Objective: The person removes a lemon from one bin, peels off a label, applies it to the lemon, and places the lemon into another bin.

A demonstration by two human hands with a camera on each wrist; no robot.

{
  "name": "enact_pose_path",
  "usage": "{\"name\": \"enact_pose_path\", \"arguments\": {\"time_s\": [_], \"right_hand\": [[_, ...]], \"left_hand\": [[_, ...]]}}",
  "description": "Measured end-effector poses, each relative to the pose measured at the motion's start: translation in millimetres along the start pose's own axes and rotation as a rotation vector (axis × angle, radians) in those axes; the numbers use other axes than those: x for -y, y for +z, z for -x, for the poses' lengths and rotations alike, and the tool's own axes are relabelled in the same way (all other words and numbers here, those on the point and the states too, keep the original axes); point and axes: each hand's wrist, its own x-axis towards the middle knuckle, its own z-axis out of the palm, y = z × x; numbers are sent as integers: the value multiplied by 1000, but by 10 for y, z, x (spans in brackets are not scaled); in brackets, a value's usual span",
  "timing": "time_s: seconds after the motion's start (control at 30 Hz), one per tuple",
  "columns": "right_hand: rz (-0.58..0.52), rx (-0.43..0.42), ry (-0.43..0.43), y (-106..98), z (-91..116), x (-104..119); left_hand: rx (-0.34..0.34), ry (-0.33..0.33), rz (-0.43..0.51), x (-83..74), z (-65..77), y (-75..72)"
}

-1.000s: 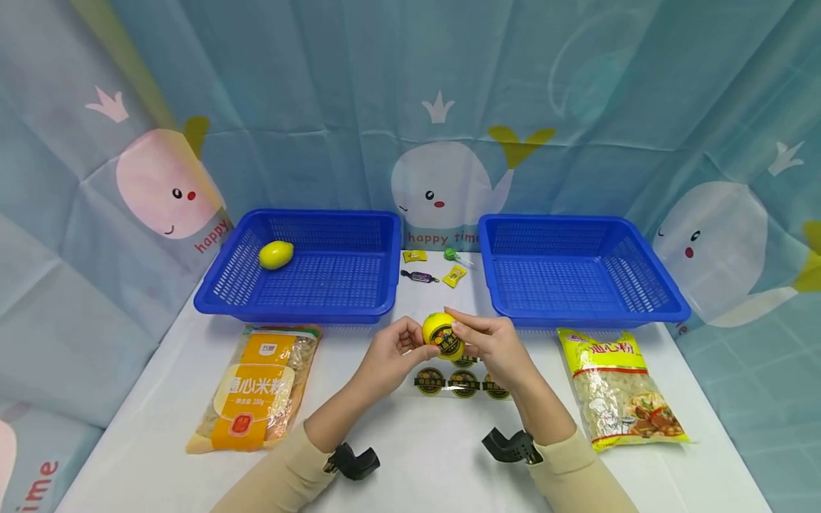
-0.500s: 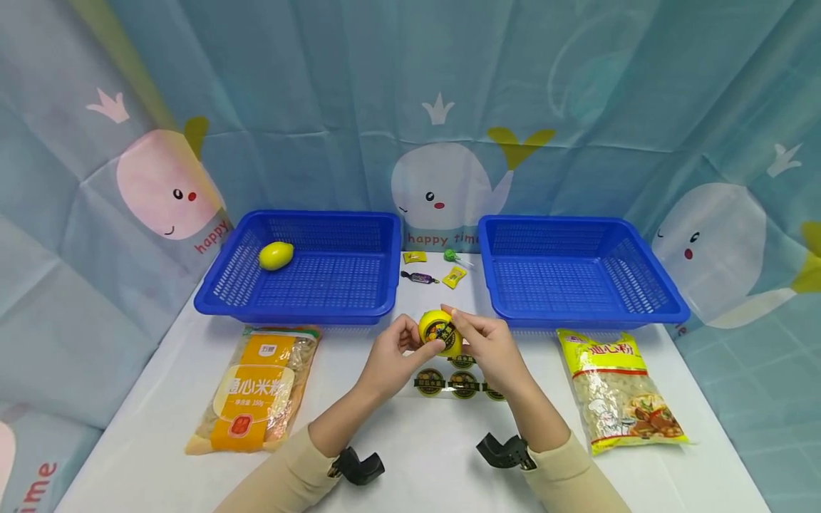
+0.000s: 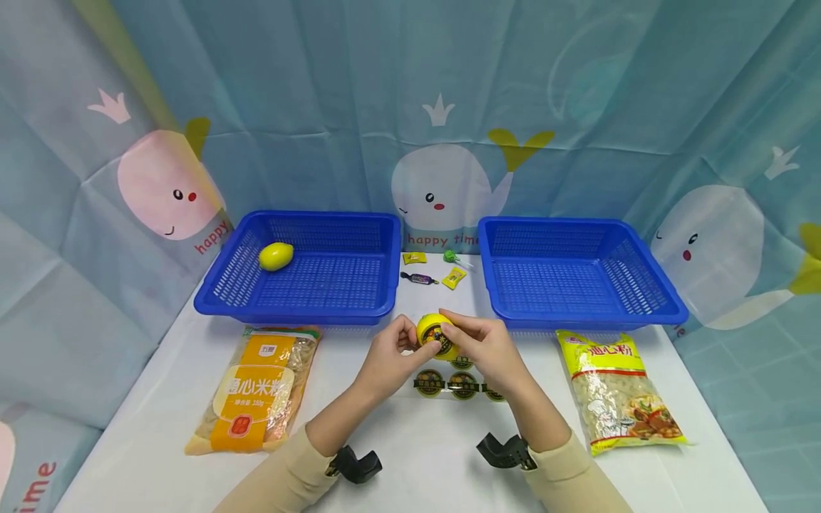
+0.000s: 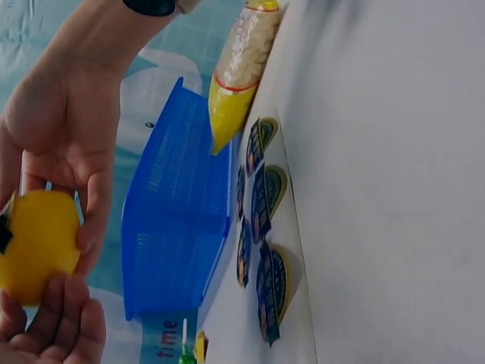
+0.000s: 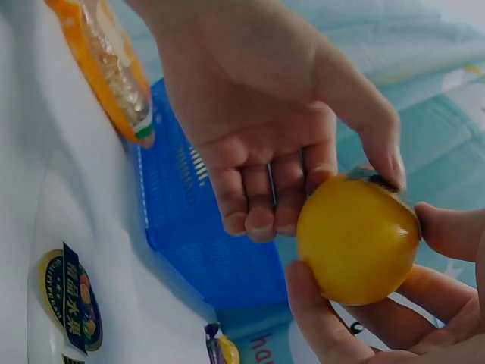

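Both hands hold a yellow lemon (image 5: 356, 239) above the middle of the table. My left hand (image 3: 393, 354) grips its left side, with the thumb on the edge of a round dark sticker (image 3: 436, 338) on the near face. From the other side my right hand (image 3: 490, 349) holds the fruit, its thumb pressing on the sticker and its fingers behind. In the right wrist view most of the sticker is turned away. Under the hands lies a clear sheet of round black-and-gold stickers (image 3: 463, 385), partly covered by the right hand.
Two blue baskets stand at the back: the left basket (image 3: 321, 313) holds another lemon (image 3: 276, 256), the right basket (image 3: 584, 317) nothing. Several candies (image 3: 420, 278) and a green lollipop (image 3: 450, 256) lie between them. Pasta bags flank the hands, one orange (image 3: 253, 392), one yellow (image 3: 622, 392).
The lemon has shifted slightly left and turned a little in the hands. My right thumb has moved left across the sticker. Baskets, bags and candies stay in place.
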Motion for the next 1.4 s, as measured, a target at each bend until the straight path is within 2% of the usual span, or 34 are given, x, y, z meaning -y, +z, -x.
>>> {"name": "enact_pose_path", "arguments": {"time_s": [0.1,0.2,0.43,0.57,0.73,0.83,0.97,1.07,1.13,1.23,1.4], "right_hand": [[-36,17,20,-1,-5,-13],[-79,21,33,-5,-10,-17],[-146,3,40,-27,-10,16],[-129,-31,51,-27,-4,40],[-26,-65,52,-54,1,42],[26,-72,50,-90,4,32],[56,-42,44,-132,14,15],[72,-14,29,-158,31,8],[108,-7,13,-185,46,3],[175,-42,-8,-281,75,2],[252,-163,-31,-650,141,30]], "left_hand": [[49,22,-11,11,14,-45],[87,76,-46,17,24,-71],[113,158,-52,26,9,-86],[96,234,-100,56,-10,-74],[-4,356,-281,9,-31,-113],[9,399,-344,-45,-78,-134],[133,416,-374,-87,-139,-122],[195,433,-384,-99,-159,-91],[211,440,-376,-98,-159,-65],[225,430,-349,-92,-151,-25],[217,399,-338,-78,-129,5]]}}
